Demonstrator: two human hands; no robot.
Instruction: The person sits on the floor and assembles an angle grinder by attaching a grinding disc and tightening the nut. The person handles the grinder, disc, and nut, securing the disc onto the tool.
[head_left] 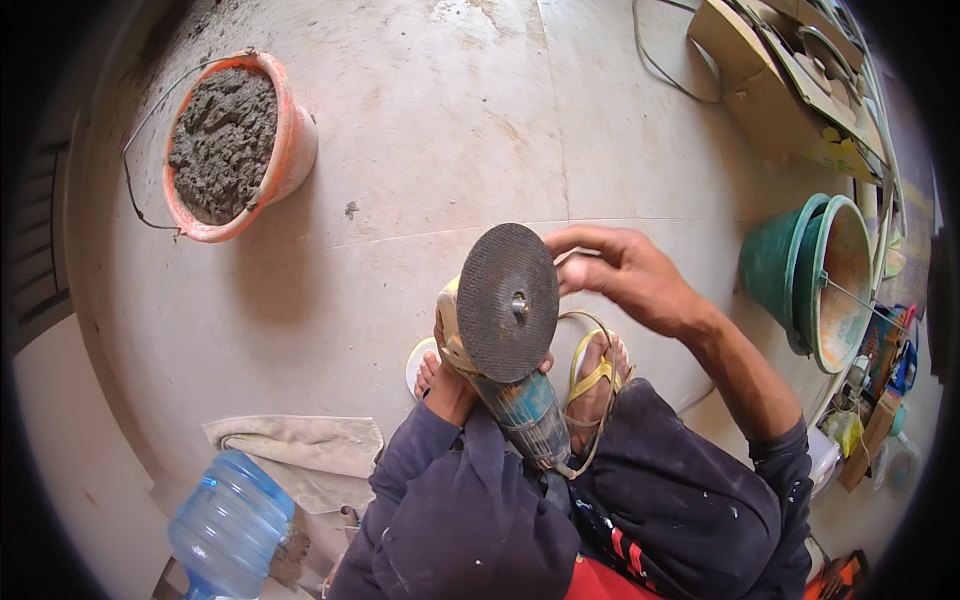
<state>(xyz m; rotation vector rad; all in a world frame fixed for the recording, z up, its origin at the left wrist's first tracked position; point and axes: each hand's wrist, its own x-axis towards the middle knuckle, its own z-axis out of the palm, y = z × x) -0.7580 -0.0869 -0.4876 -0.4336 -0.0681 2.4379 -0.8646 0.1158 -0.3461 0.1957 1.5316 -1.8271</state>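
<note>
Gripping the grinder point(520, 400) from behind, the left hand point(450, 385) is mostly hidden, so its fingers cannot be told. The grinder is held over the feet, its grey disc point(507, 300) facing up. The right hand point(625, 275) is held just beside the disc's upper edge, fingers loosely curled and holding nothing. A mortar-filled bucket point(290, 150) stands on the floor point(450, 120) well apart; a green bucket point(775, 260) lies near the floor's right edge.

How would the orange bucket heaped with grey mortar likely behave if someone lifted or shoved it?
The orange plastic bucket is heaped to the rim with grey mortar, so it is probably heavy for its size. Its thin wire handle hangs loose at the side and would likely dig into a palm. Pushed across the pale floor, it would more likely drag than tip.
</note>
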